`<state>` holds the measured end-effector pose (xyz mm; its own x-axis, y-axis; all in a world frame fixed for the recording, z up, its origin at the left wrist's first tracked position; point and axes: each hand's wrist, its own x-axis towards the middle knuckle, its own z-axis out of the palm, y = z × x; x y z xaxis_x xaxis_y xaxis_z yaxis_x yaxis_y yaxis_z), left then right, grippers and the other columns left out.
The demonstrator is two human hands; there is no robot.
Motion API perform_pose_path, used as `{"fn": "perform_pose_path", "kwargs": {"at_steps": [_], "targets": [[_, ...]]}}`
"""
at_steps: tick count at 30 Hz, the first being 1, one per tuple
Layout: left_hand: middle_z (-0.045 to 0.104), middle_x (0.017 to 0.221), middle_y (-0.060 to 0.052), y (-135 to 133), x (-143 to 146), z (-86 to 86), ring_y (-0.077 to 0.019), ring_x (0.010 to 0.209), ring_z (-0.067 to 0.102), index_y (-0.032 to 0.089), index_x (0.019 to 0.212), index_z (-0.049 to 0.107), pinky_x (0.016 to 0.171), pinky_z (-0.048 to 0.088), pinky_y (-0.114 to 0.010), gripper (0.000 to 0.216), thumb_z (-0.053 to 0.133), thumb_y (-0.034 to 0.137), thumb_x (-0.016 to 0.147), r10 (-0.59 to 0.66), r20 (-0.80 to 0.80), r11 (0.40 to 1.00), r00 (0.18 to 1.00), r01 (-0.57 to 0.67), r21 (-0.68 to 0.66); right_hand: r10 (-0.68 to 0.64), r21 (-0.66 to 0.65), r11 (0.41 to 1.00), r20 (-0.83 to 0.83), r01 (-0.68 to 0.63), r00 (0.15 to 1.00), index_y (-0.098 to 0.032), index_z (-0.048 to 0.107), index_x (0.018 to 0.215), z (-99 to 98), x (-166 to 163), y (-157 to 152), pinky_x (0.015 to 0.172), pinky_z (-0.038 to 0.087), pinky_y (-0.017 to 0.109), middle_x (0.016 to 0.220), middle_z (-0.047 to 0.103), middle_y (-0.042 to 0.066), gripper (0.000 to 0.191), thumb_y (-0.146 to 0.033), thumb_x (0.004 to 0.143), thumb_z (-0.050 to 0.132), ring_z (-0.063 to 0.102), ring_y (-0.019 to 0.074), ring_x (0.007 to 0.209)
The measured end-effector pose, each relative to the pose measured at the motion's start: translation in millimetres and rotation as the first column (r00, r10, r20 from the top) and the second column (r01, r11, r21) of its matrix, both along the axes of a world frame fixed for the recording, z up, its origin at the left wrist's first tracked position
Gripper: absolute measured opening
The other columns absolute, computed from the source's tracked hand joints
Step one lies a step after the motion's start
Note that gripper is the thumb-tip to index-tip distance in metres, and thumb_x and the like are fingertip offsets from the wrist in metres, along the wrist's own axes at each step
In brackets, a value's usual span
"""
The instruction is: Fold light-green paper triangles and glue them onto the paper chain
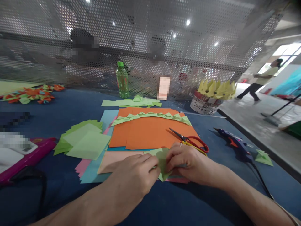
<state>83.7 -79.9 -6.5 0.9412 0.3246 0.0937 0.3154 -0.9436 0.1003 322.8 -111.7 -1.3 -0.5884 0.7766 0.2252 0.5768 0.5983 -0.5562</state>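
My left hand (pixel 141 171) and my right hand (pixel 185 161) are both closed on a light green sheet of paper (pixel 162 160), one at each side of it. A crease is not clear, since my fingers cover much of the sheet. Under my hands lie stacked coloured papers, with orange sheets (pixel 145 135) on top. Across the orange lies a green paper strip (pixel 150 115) with a row of folded points. Scissors (pixel 188 140) with red and yellow handles rest just beyond my right hand. Left of the stack are loose green paper squares (pixel 88 144).
A hot glue gun (pixel 235 142) and a folded green piece (pixel 263 157) lie at right. Farther back stand a green bottle (pixel 122 81) and a basket (pixel 204 103) holding yellow folded paper. Orange and green scraps (pixel 30 94) lie far left, a magenta-edged device (pixel 30 157) nearer. A person (pixel 263 78) walks beyond.
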Motion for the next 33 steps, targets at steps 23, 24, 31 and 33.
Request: {"fn": "perform_pose_path", "kwargs": {"at_steps": [23, 24, 31, 33], "targets": [[0.063, 0.106, -0.007, 0, -1, -7.4, -0.0241, 0.094, 0.060, 0.018, 0.113, 0.059, 0.082, 0.053, -0.037, 0.033, 0.042, 0.001, 0.090, 0.061, 0.039, 0.998, 0.997, -0.060, -0.029, -0.020, 0.284, 0.959, 0.067, 0.000, 0.998, -0.017, 0.073, 0.083, -3.9, -3, -1, 0.075, 0.049, 0.029, 0.086, 0.070, 0.006, 0.028, 0.001, 0.090, 0.052, 0.061, 0.0171, 0.082], [0.062, 0.106, -0.007, 0, -1, -7.1, -0.0246, 0.097, 0.060, 0.018, 0.114, 0.059, 0.085, 0.053, -0.039, 0.032, 0.043, 0.002, 0.092, 0.059, 0.018, 0.997, 0.998, -0.058, -0.048, -0.022, 0.262, 0.965, 0.070, 0.003, 0.997, -0.017, 0.073, 0.083, -4.4, -3, 0, 0.076, 0.049, 0.029, 0.086, 0.070, 0.005, 0.028, 0.003, 0.087, 0.053, 0.061, 0.0172, 0.082], [0.064, 0.110, -0.008, -2, 2, 5.3, -0.0254, 0.100, 0.060, 0.018, 0.115, 0.063, 0.090, 0.051, -0.042, 0.035, 0.040, 0.003, 0.094, 0.091, -0.064, 0.982, 0.994, -0.100, -0.162, -0.058, 0.011, 0.998, 0.071, 0.057, 0.996, -0.019, 0.074, 0.093, -2.1, 6, 3, 0.078, 0.048, 0.026, 0.091, 0.070, 0.002, 0.022, 0.000, 0.082, 0.069, 0.063, 0.0156, 0.087], [0.065, 0.112, -0.008, -3, 2, 9.3, -0.0256, 0.102, 0.061, 0.019, 0.116, 0.064, 0.091, 0.051, -0.042, 0.035, 0.040, 0.005, 0.094, 0.100, -0.086, 0.977, 0.991, -0.114, -0.181, -0.094, -0.075, 0.992, 0.068, 0.099, 0.993, -0.020, 0.073, 0.090, -1.8, 8, 5, 0.077, 0.048, 0.025, 0.089, 0.069, 0.001, 0.019, -0.005, 0.079, 0.077, 0.062, 0.0150, 0.086]]}}
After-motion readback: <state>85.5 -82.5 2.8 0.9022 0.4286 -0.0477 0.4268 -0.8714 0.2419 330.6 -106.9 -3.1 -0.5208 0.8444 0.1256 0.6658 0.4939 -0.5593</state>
